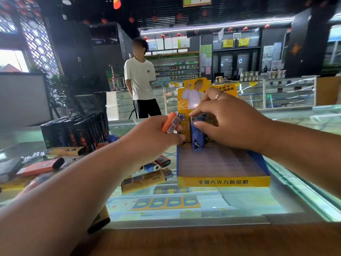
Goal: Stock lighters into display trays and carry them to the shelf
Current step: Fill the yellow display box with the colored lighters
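Presently I log: left hand (153,137), fingers clamped on an orange lighter (170,124), at the display tray's (223,182) back-left corner. Right hand (227,122), fingers curled round a blue lighter (197,133) standing upright there beside a yellow lighter (185,130). Loose lighters (145,180) lie off the tray's left edge on the glass counter (239,204).

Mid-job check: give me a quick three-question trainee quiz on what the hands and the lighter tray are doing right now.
1. True or false: the left hand holds an orange plastic lighter with a barcode label.
2. Which upright lighter does the right hand pinch in the yellow-and-blue cardboard display tray? A) blue plastic lighter B) black one C) green one
3. Fill in: the tray's front rows are ____.
Key: 1 true; 2 A; 3 empty.
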Motion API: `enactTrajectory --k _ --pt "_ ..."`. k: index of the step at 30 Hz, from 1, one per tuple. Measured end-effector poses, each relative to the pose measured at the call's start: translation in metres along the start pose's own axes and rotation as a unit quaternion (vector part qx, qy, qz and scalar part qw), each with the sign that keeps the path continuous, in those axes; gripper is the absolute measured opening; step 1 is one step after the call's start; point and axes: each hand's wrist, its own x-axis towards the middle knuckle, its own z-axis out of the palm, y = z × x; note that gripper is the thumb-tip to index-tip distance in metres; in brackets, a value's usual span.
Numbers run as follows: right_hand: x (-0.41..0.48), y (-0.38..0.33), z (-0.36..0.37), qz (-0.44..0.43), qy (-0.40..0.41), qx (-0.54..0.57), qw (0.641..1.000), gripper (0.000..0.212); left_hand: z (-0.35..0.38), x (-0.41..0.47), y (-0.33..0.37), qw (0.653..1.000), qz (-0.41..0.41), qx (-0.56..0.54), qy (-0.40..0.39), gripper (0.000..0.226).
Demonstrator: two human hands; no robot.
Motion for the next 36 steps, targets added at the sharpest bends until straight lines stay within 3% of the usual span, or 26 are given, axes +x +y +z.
enactTrajectory --k 4,9,19,22,29,36 --pt "0.000 -0.005 -0.004 -0.030 0.042 0.069 0.996 0.026 -0.002 0.001 -0.001 1.000 0.021 0.017 -0.005 0.006" --pt "0.000 -0.020 -0.001 -0.058 0.036 0.116 0.991 0.028 -0.002 0.000 0.001 0.996 0.075 0.035 -0.021 0.025" --pt "0.000 -0.025 -0.002 -0.060 0.036 0.149 0.986 0.013 -0.002 0.000 0.000 0.993 0.109 0.043 -0.031 0.024" --pt "0.001 -0.020 -0.008 -0.023 0.040 0.186 0.982 0.012 -0.003 0.001 -0.001 0.994 0.101 0.029 -0.015 0.023" --pt "0.002 -0.008 -0.012 0.035 0.026 0.265 0.963 0.007 -0.002 -0.001 0.002 0.996 0.072 -0.052 0.003 0.018" --pt "0.004 -0.004 -0.019 0.081 -0.010 0.424 0.902 0.010 -0.006 -0.001 0.003 0.962 -0.007 -0.272 0.004 0.029"
